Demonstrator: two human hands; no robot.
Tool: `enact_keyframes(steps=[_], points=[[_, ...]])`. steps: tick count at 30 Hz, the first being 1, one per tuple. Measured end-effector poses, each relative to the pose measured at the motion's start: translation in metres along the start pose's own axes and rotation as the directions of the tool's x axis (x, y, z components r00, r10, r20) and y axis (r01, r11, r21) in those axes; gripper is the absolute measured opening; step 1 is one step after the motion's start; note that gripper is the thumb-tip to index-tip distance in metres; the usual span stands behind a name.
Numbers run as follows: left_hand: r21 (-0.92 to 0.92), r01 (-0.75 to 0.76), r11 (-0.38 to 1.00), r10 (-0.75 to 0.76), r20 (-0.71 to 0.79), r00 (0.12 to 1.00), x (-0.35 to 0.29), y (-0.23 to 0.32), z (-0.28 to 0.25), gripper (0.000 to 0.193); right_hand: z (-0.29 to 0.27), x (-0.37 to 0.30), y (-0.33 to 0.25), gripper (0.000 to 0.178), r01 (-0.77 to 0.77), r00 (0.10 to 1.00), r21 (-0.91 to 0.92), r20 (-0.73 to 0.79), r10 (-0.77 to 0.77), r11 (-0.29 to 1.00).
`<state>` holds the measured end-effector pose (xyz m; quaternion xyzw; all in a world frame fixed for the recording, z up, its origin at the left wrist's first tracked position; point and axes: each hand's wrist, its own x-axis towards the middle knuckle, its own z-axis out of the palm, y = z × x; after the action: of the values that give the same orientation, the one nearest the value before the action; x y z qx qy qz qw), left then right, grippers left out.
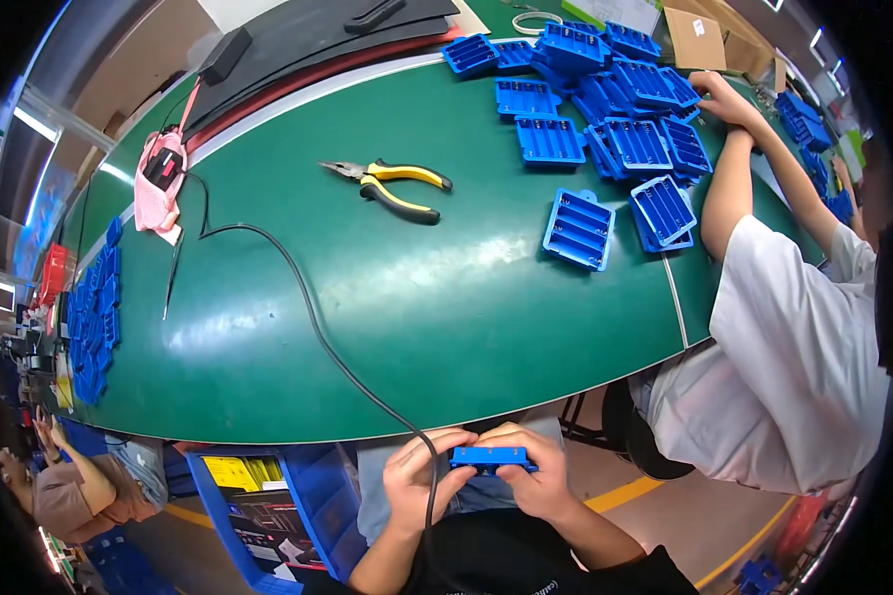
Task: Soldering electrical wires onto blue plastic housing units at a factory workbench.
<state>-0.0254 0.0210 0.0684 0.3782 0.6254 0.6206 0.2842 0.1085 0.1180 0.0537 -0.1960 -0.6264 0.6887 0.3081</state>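
Observation:
Just off the table's near edge, above my lap, I hold a small blue plastic battery holder [488,456] between both hands. My left hand [414,480] grips its left end, fingers along the far side and thumb on the near side. The right end sits in my right hand [536,470], the thumb pressed close to it. Only a narrow blue side faces up; its other sides are hidden by my fingers. A black cable [313,307] runs from the far left of the table and passes across my left hand.
Yellow-handled pliers [392,186] lie mid-table. Blue battery holders [551,141] are heaped at the far right, where a co-worker's hand [719,99] reaches in. More blue holders [94,317] pile up at the left edge. A blue bin [313,496] with packages stands left of my lap.

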Motion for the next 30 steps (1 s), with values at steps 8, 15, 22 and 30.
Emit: enact_keyframes(steps=[8,15,22,30], points=[[-0.018,0.011,1.000,-0.010,0.048,0.999,0.002,-0.004,-0.005,0.022,-0.007,0.004,-0.022,0.017,-0.158,0.987,-0.053,-0.007,0.158,0.986],[-0.150,0.414,0.898,-0.348,0.335,0.876,0.003,-0.004,0.019,0.046,-0.034,-0.002,-0.037,0.051,-0.254,0.967,-0.223,-0.072,0.244,0.941],[-0.762,0.538,0.360,-0.297,0.453,0.841,-0.003,-0.021,0.074,0.026,-0.062,-0.047,-0.016,0.069,-0.003,0.798,0.189,-0.592,0.116,0.982],[-0.899,0.381,0.217,-0.469,0.246,0.848,-0.002,-0.028,0.090,0.022,-0.032,-0.019,0.019,0.084,-0.125,0.955,0.227,-0.236,0.179,0.966]])
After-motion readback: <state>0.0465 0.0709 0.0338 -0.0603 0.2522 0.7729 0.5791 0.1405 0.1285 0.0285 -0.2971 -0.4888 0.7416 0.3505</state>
